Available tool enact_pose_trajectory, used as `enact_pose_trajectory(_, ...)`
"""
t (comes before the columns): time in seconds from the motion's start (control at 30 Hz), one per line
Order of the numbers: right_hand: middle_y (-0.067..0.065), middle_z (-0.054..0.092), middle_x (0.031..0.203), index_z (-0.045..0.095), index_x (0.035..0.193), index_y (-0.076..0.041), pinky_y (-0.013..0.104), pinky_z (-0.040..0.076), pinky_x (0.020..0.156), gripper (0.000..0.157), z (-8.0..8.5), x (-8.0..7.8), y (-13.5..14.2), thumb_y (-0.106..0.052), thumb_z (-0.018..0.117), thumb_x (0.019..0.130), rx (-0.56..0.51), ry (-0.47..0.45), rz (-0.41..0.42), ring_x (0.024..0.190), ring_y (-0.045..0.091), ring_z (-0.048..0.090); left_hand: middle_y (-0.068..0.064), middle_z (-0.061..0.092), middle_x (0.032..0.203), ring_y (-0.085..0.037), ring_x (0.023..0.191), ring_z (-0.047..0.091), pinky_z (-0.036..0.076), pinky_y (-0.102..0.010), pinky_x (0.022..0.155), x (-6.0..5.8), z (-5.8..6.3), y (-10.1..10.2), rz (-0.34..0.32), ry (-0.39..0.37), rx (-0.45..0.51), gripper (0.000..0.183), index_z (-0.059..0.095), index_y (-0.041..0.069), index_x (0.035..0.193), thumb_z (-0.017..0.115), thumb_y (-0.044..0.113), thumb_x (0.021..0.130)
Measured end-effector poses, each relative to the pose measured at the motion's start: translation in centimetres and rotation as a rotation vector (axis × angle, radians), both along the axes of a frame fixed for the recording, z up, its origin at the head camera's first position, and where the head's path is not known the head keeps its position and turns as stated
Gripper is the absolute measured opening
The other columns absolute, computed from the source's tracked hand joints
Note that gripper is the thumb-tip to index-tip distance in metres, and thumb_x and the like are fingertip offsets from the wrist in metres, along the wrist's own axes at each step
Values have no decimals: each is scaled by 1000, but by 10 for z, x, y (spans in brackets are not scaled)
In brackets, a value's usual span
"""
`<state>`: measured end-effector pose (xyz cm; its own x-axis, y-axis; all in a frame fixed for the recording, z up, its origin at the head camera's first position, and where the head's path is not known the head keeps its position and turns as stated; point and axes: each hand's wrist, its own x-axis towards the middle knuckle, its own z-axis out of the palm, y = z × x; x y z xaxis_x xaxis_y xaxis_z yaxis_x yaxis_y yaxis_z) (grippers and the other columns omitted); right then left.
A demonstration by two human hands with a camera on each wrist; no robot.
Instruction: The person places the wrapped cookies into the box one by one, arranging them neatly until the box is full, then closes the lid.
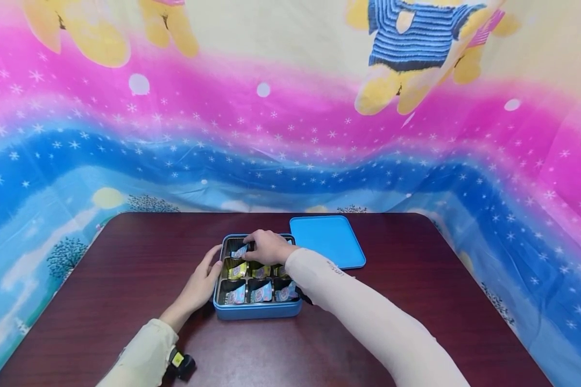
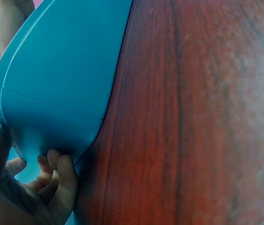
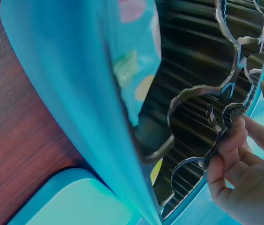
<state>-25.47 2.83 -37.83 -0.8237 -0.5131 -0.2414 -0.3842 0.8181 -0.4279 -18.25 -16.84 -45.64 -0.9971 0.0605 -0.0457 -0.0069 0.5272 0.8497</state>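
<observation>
A blue tin (image 1: 257, 310) stands uncovered, its dark tray divided into several compartments holding small wrapped packets. At its left side, my left hand (image 1: 204, 277) touches the wall with thumb and slightly bent fingers; those fingers (image 2: 65, 176) also show by the tin's corner in the left wrist view. My right hand (image 1: 270, 247) reaches over the far row, thumb and forefinger beside a light blue packet (image 1: 239, 251) in the far left compartment. In the right wrist view its bent fingers (image 3: 232, 140) are by the tray's dividers (image 3: 195, 90); whether they pinch the packet is hidden.
The tin's blue lid (image 1: 326, 242) lies flat behind it to the right. Yellow packets (image 1: 237, 271) sit in the middle row, blue and pink ones (image 1: 261, 293) in the near row. A printed cloth (image 1: 271, 161) hangs behind the dark red table (image 1: 140, 279).
</observation>
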Motion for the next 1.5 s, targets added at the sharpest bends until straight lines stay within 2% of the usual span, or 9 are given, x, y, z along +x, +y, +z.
enact_pose_trajectory(0.4, -2, 57, 68, 64, 136, -11, 25, 36, 54, 44, 3, 1, 9, -34, 65, 100, -79, 10, 30, 54, 11, 44, -19, 72, 109, -20, 95, 69, 52, -39, 86, 1, 1, 1, 3, -6, 2, 48, 27, 21, 159, 36, 24, 111)
enact_pose_trajectory(0.67, -1, 56, 68, 67, 132, -11, 27, 35, 54, 38, 4, -2, 16, -33, 64, 100, -121, 23, 26, 54, 12, 43, -23, 70, 114, -24, 96, 70, 54, -38, 82, 1, -1, 0, 0, -3, 10, 48, 27, 20, 159, 35, 23, 111)
enact_pose_trajectory(0.8, -2, 57, 68, 68, 130, -13, 27, 36, 57, 35, 3, -4, 20, -33, 63, 101, -135, 39, 11, 56, 11, 45, -24, 70, 116, -25, 97, 70, 53, -38, 83, 0, -1, 0, 0, 1, 9, 48, 27, 20, 159, 35, 23, 111)
enact_pose_trajectory(0.93, -2, 59, 71, 69, 128, -14, 26, 38, 59, 35, 3, -3, 24, -34, 63, 101, -140, 56, -8, 59, 12, 49, -25, 69, 118, -26, 99, 70, 54, -42, 87, 1, 0, 0, -5, 3, 12, 48, 27, 20, 159, 35, 24, 111)
enact_pose_trajectory(1.03, -2, 62, 77, 69, 128, -14, 27, 40, 60, 35, 3, 0, 27, -34, 63, 101, -134, 63, -12, 63, 12, 52, -27, 67, 123, -26, 101, 70, 55, -45, 89, 2, 0, 0, -8, -2, 22, 48, 27, 20, 159, 35, 24, 112)
enact_pose_trajectory(1.2, -4, 66, 84, 69, 128, -13, 26, 44, 64, 36, 5, 7, 29, -35, 63, 101, -115, 81, -5, 70, 10, 57, -27, 66, 125, -26, 101, 70, 55, -44, 89, 2, 0, 1, -9, -3, 33, 48, 27, 20, 158, 35, 24, 112)
enact_pose_trajectory(1.5, -3, 51, 61, 69, 125, -8, 27, 31, 50, 36, 5, 14, 41, -33, 63, 101, -173, 90, -16, 49, 12, 39, -26, 69, 116, -24, 95, 70, 55, -36, 81, 1, 0, 1, -5, 4, 43, 48, 27, 18, 158, 34, 22, 112)
